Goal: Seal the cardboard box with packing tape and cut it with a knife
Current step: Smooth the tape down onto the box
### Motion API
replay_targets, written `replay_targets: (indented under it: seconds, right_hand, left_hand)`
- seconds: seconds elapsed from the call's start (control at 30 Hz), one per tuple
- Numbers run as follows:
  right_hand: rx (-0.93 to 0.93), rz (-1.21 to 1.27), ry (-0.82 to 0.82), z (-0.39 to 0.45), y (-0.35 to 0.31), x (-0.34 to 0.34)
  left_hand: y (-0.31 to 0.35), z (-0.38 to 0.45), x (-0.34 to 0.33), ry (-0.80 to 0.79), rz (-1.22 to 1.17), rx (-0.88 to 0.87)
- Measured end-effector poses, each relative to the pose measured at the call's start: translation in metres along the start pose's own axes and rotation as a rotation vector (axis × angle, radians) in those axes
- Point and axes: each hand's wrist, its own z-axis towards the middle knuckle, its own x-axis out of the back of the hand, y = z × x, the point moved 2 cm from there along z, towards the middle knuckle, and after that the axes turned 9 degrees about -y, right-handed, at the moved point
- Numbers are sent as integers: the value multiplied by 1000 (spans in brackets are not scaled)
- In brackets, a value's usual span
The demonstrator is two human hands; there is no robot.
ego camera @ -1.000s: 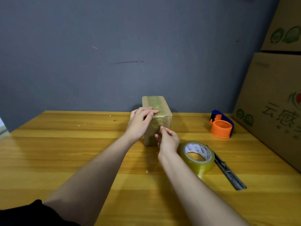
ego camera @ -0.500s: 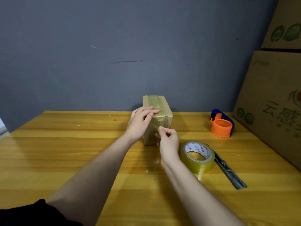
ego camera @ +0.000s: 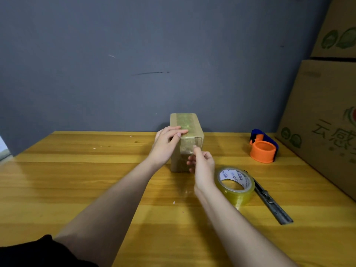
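Note:
A small cardboard box (ego camera: pixel 185 123) stands on the wooden table (ego camera: pixel 77 180), with clear tape running along its top and down its near face. My left hand (ego camera: pixel 166 145) grips the box's left side, fingers lying over the taped top edge. My right hand (ego camera: pixel 202 163) is in front of the near face, thumb and forefinger pressed on the tape there. The roll of clear packing tape (ego camera: pixel 236 185) lies flat just right of my right wrist. A grey utility knife (ego camera: pixel 271 203) lies beside the roll, pointing toward me.
An orange and blue tape dispenser (ego camera: pixel 263 147) sits at the back right. Large printed cardboard cartons (ego camera: pixel 323 122) are stacked along the right edge. A grey wall rises directly behind the box.
My right hand has slid slightly down the near face of the box along the tape. My left hand and the box have stayed put.

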Motion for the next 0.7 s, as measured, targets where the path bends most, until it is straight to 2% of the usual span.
replay_targets:
  seconds: [0.33, 0.7]
  right_hand:
    - [34, -99, 59, 14, 11, 0]
    - [107, -308, 213, 22, 21, -1]
  left_hand:
    - [1, -1, 0, -19, 8, -25]
    - [-2, -1, 2, -38, 109, -67]
